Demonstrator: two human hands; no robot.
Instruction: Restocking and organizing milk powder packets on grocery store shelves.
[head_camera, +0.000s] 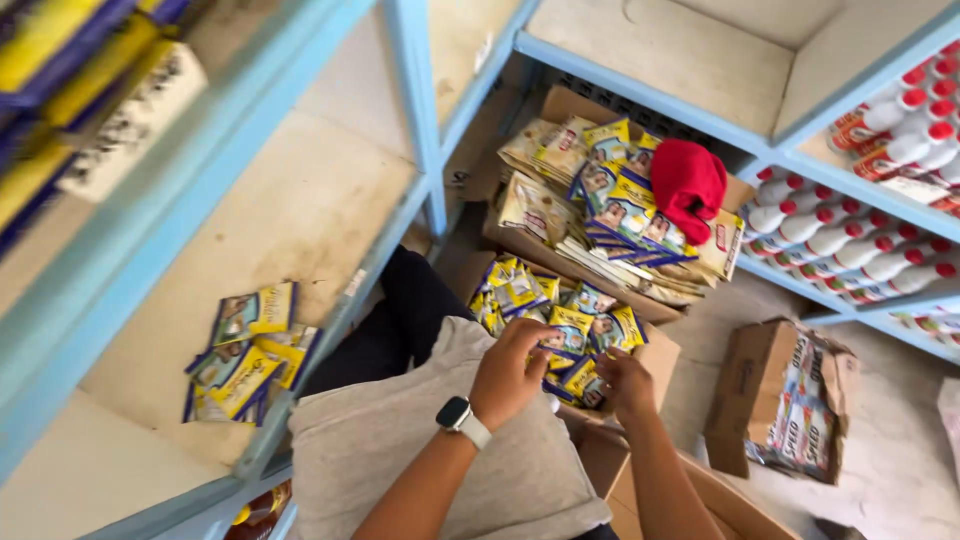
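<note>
The left hand (510, 370) and right hand (625, 385) both close on small yellow-and-blue foil sachets (570, 335) heaped in an open brown cardboard box (655, 355); the exact grip seems partly hidden. More sachets (245, 355) lie on the pale blue-framed shelf (300, 210).

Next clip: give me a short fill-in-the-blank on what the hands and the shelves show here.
1. Both hands, left hand and right hand, reach into an open cardboard box full of small ____ packets.
2. The smartwatch sits on the ____ wrist.
3. A ____ cloth lies on the packets in the farther box.
4. The white bottles on the right shelves have ____ caps.

Missing words: yellow; left; red; red
</note>
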